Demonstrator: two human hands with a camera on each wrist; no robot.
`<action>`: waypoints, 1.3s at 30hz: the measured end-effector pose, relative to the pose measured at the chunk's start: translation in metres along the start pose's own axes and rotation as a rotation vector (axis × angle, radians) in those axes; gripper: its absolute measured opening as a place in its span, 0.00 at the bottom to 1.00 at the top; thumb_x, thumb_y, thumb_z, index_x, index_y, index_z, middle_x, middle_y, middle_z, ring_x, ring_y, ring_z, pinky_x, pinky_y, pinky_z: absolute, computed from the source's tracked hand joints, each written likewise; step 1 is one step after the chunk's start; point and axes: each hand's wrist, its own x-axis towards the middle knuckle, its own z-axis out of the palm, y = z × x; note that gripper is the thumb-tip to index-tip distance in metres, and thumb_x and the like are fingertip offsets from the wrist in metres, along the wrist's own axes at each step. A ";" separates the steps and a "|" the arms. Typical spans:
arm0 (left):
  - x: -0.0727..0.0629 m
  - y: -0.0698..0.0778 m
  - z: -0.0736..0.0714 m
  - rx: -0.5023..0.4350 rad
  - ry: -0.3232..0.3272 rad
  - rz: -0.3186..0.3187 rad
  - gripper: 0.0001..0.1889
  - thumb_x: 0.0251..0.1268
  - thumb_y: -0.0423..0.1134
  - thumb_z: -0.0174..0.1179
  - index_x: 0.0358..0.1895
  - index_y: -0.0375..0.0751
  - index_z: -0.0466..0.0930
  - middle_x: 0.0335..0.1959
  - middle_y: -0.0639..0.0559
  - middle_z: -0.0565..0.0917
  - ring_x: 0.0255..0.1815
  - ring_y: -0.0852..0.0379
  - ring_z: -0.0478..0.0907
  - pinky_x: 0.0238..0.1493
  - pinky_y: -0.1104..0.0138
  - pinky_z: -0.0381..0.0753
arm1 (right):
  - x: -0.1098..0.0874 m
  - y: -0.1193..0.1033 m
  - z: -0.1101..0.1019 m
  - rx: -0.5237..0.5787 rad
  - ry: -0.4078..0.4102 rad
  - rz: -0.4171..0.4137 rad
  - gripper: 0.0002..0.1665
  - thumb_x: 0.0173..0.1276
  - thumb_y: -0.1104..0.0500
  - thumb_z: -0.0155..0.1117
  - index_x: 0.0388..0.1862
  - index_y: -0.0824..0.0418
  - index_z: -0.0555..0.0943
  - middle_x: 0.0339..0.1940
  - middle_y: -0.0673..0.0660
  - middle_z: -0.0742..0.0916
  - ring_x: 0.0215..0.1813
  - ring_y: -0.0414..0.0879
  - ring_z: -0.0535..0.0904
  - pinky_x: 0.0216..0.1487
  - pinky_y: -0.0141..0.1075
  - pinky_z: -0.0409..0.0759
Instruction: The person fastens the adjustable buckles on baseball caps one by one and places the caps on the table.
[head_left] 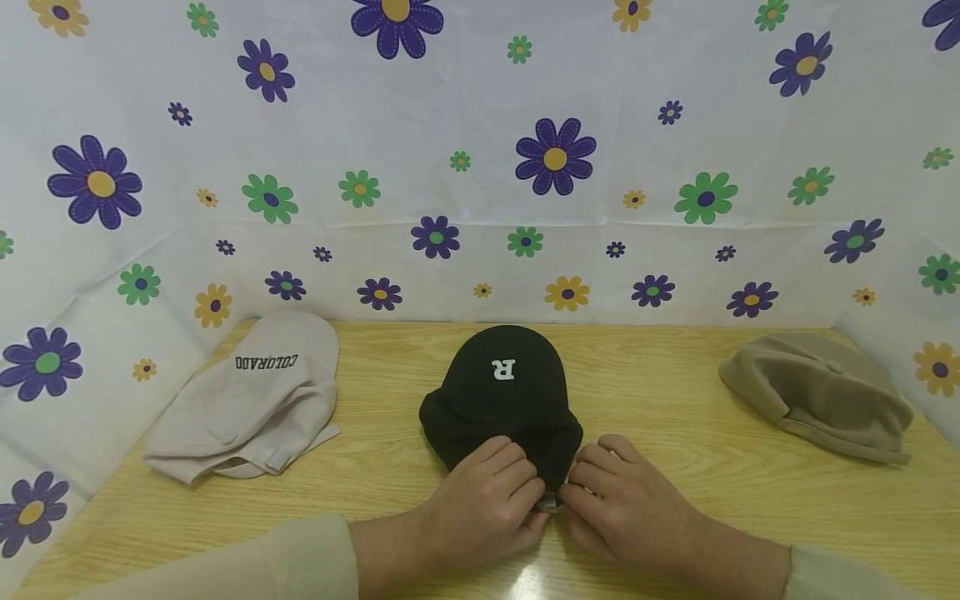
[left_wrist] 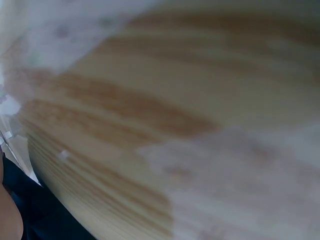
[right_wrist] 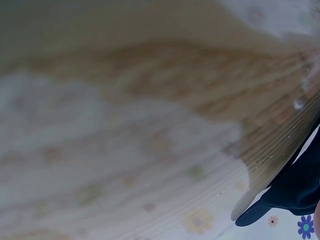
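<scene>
A black baseball cap (head_left: 510, 400) with a white letter R lies in the middle of the table, its visor toward the far side. My left hand (head_left: 487, 496) has its fingers curled over the cap's near edge, left of a small metal buckle (head_left: 548, 502). On the buckle's other side, my right hand (head_left: 626, 504) pinches the cap's back strap, most of which the fingers hide. Dark cloth of the cap (left_wrist: 50, 215) shows at the lower left of the left wrist view. In the right wrist view, a black strap end (right_wrist: 254, 214) sticks out at the lower right.
A pale pink cap (head_left: 285, 392) marked COLORADO lies on the left of the wooden table (head_left: 375, 350). To the right rests a tan cap (head_left: 825, 392). A white flowered cloth (head_left: 465, 100) hangs behind and at both sides.
</scene>
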 end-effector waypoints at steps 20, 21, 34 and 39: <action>0.000 0.000 0.000 0.005 0.007 0.003 0.09 0.59 0.41 0.55 0.24 0.44 0.80 0.25 0.56 0.79 0.31 0.57 0.72 0.43 0.66 0.74 | 0.000 0.002 0.001 0.004 0.039 -0.012 0.19 0.72 0.57 0.43 0.28 0.55 0.81 0.25 0.48 0.79 0.34 0.44 0.72 0.46 0.37 0.70; 0.000 0.000 0.000 0.004 0.008 0.003 0.09 0.59 0.41 0.55 0.24 0.44 0.80 0.25 0.56 0.79 0.31 0.57 0.72 0.43 0.66 0.74 | 0.000 0.002 0.001 0.005 0.042 -0.015 0.19 0.72 0.57 0.43 0.28 0.56 0.81 0.25 0.48 0.79 0.34 0.44 0.72 0.45 0.37 0.70; 0.000 0.000 0.000 0.002 0.004 0.000 0.08 0.58 0.41 0.56 0.25 0.44 0.80 0.25 0.55 0.79 0.31 0.57 0.73 0.43 0.66 0.74 | 0.000 0.002 0.001 0.007 0.045 -0.014 0.19 0.72 0.57 0.43 0.26 0.56 0.80 0.26 0.48 0.78 0.34 0.44 0.72 0.46 0.37 0.71; 0.000 0.000 0.000 -0.003 0.004 -0.004 0.08 0.58 0.41 0.56 0.25 0.44 0.80 0.26 0.55 0.79 0.31 0.57 0.73 0.43 0.66 0.74 | -0.001 0.002 0.001 0.004 0.040 -0.005 0.20 0.72 0.57 0.43 0.26 0.56 0.80 0.25 0.48 0.79 0.34 0.44 0.73 0.46 0.37 0.72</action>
